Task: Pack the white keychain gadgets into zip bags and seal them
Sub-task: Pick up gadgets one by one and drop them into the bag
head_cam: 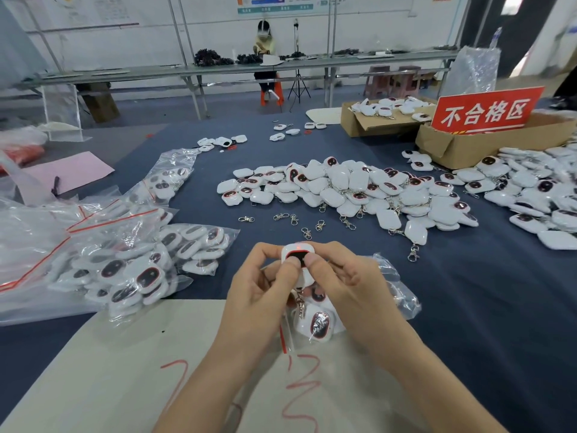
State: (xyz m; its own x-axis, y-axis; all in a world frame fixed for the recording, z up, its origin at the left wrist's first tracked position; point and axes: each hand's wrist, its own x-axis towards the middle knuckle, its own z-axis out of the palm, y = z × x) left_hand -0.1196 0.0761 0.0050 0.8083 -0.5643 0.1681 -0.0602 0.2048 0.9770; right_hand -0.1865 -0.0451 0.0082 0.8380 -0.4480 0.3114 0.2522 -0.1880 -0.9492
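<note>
White gadget is pinched between both hands, the left hand and right hand each with a thumb on its dark face. Under them a zip bag holding more gadgets lies on the table. A loose pile lies beyond the hands, filled bags to their left.

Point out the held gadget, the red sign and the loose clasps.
held gadget [298, 249], head view, white top edge
red sign [485, 111], head view, middle of its face
loose clasps [281, 216], head view, one clasp on cloth
</note>
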